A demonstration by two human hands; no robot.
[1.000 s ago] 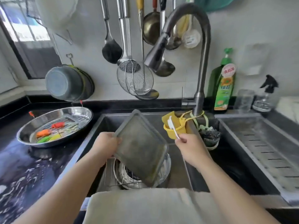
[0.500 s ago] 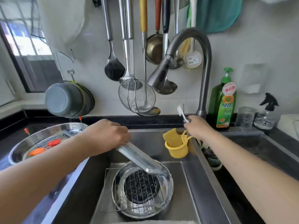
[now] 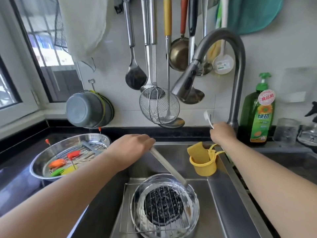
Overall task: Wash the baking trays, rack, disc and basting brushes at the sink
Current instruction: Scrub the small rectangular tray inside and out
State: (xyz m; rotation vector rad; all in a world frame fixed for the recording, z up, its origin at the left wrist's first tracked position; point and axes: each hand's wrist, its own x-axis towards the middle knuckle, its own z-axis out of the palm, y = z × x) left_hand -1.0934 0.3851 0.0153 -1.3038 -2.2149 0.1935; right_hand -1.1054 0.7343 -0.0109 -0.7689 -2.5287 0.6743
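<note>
While the left hand point(image 3: 133, 146) grips one end of a grey metal baking tray point(image 3: 169, 168), seen edge-on, it slopes down to the round glass dish point(image 3: 194, 200) in the steel sink point(image 3: 228, 203); the right hand point(image 3: 222, 133) pinches a white-handled brush point(image 3: 207, 118) by the tap point(image 3: 237, 93).

Tray point(image 3: 167, 166): flat grey metal, seen edge-on, tilted; its top end is gripped at about 11 o'clock of the sink point(image 3: 228, 212), its low end rests on the bowl's rim at 1 o'clock.
Bowl point(image 3: 194, 200): round, clear, wet, on the sink floor at 6 o'clock.
Rack point(image 3: 130, 208): thin wire grid lying flat across the bowl, its left edge overhanging.
Disc point(image 3: 163, 205): dark, round, speckled, under the rack's wires inside the bowl.
Brush point(image 3: 207, 118): white, pinched near the tap base at 1 o'clock, tip pointing up.
Pan point(image 3: 42, 162): oval steel, on the counter at 9 o'clock, holding red, orange, green and yellow pieces.
</note>
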